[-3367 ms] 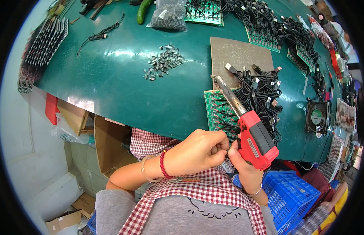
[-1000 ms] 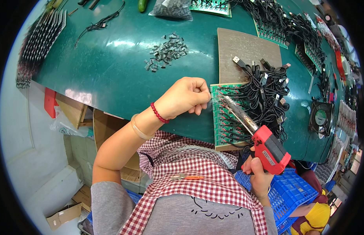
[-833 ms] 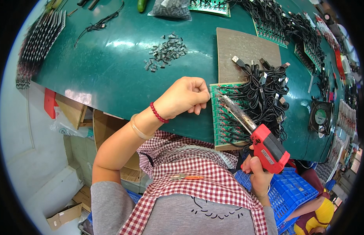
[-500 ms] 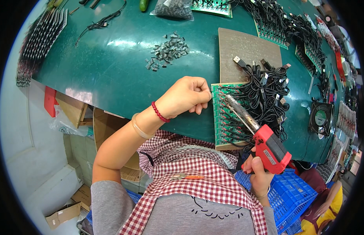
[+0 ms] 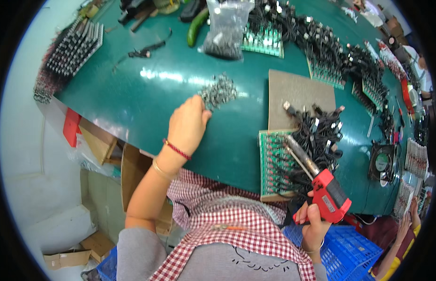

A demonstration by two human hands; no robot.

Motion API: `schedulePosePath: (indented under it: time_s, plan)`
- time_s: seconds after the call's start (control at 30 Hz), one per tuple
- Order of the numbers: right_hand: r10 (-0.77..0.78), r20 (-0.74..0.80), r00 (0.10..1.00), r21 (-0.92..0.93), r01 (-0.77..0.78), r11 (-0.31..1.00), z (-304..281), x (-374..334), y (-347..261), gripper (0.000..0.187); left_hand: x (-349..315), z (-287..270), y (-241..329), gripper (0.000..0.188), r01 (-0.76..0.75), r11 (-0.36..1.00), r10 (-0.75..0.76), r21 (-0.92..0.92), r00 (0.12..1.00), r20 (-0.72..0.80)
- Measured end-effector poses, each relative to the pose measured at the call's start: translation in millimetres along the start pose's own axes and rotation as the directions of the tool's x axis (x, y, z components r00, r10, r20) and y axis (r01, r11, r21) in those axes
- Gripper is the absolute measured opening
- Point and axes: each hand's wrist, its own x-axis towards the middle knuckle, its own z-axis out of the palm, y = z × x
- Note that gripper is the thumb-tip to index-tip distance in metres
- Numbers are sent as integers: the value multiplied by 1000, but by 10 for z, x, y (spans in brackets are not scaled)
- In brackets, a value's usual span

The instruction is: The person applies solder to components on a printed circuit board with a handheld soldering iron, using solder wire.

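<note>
My left hand [image 5: 186, 122] is at the near-left edge of a pile of small dark metal-pinned components [image 5: 220, 90]. Its fingers are curled down with the thumb close by; what lies between the fingertips is hidden. In my right hand [image 5: 315, 224] is a red and black soldering gun [image 5: 331, 196], gripped by its handle. The gun's metal barrel slants up and left, and its tip is over a green circuit board panel [image 5: 269, 161] with rows of solder joints. Black USB cables [image 5: 316, 136] lie bundled along the panel's right side.
Beyond the panel lies a brown board [image 5: 302, 89]. Farther back are a plastic bag of dark parts [image 5: 225, 35], a green cucumber [image 5: 197, 27] and more cabled panels [image 5: 326, 70]. A small fan [image 5: 382, 161] stands at right, above a blue crate [image 5: 351, 253]. Another person's hands [image 5: 405, 227] show lower right.
My left hand has moved from the panel's left edge to the component pile. The view has shifted, so things on the table appear lower. The soldering gun stays in my right hand over the panel.
</note>
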Motion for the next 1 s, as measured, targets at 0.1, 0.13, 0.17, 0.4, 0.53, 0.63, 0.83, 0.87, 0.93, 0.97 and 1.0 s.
schedulePosePath:
  time_s: [0.1,0.13,0.17,0.4,0.53,0.63,0.83,0.87,0.93,0.97,1.0]
  plan:
    - [1,29,1000,10,-1,1000,9,4,-20,30,-35,43,-30,16,-10,999,11,38,999,-31]
    - [-1,25,1000,20,0,1000,-2,-4,-35,30,-38,46,-17,15,-39,999,41,29,998,-47]
    - [-16,0,1000,66,16,998,-1,-21,-36,29,-43,82,-55,14,-67,998,69,16,995,-78]
    - [-80,-32,996,284,86,955,63,16,8,32,-290,-192,523,8,121,792,98,-599,942,321]
    - [-53,63,997,262,35,964,329,52,-140,43,-607,-235,1041,9,100,572,457,-814,785,419]
    - [-20,141,990,202,-9,979,412,68,-148,45,-762,-203,1214,5,41,475,506,-879,805,310]
    - [54,211,976,344,-126,930,344,92,-183,44,-771,-151,1171,4,-105,419,586,-902,790,181]
    - [58,208,976,345,-129,930,344,94,-176,44,-753,-154,1179,5,-107,423,594,-900,783,186]
    - [56,199,978,347,-124,930,345,91,-159,43,-761,-169,1210,6,-106,426,600,-898,777,193]
    - [59,198,978,346,-126,930,350,87,-159,43,-782,-189,1243,6,10,427,539,-904,800,264]
    - [54,178,982,336,-112,935,362,87,-166,43,-791,-195,1266,7,126,419,478,-899,811,337]
